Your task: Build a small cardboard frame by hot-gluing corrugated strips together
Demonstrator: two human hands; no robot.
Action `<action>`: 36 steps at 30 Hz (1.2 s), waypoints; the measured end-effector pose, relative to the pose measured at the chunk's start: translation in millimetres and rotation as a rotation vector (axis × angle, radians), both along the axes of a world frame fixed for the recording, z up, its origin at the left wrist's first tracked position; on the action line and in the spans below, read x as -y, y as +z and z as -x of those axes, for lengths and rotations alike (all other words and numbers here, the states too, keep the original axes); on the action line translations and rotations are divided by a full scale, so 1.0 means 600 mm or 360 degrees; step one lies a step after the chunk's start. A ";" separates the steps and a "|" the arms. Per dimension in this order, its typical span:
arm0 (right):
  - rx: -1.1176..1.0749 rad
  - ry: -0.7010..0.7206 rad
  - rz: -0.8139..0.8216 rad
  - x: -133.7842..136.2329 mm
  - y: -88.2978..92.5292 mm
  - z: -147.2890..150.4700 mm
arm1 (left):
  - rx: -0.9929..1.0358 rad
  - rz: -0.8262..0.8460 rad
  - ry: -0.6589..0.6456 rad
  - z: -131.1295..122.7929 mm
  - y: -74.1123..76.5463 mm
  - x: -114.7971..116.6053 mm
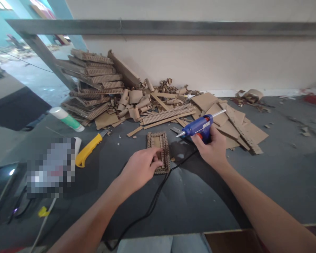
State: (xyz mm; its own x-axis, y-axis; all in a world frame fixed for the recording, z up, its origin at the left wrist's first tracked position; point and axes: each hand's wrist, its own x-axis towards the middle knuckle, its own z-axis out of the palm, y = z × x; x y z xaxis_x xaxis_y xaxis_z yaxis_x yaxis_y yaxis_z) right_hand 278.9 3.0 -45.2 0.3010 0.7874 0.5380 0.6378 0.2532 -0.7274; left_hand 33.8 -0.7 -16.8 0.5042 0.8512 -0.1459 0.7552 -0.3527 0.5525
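Observation:
A small rectangular cardboard frame (158, 142) with corrugated edging lies flat on the dark tabletop (279, 175). My left hand (142, 168) rests on its near end, fingers curled and pressing down on it. My right hand (213, 147) grips a blue hot glue gun (198, 126) just right of the frame, its nozzle pointing left toward the frame's far right corner. A glue stick juts out of the gun's back. The gun's black cord (152, 203) trails toward me across the table.
A heap of cardboard strips, rolls and scraps (152, 102) lies against the wall, with stacked corrugated sheets (92, 80) at its left. A yellow utility knife (89, 149) and a green-and-white tube (67, 118) lie to the left. A blurred-out object (51, 167) sits at left.

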 end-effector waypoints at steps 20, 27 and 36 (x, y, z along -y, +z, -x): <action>0.0079 0.0020 0.0029 0.000 -0.003 0.004 | 0.0074 -0.0056 0.0367 -0.032 -0.006 0.029; 0.0114 0.0033 0.0006 0.000 0.000 0.005 | 0.0152 -0.0237 0.0454 0.017 0.035 -0.004; 0.0112 0.0023 -0.0004 0.001 0.003 0.005 | -0.0249 -0.0415 -0.0198 0.006 0.025 -0.027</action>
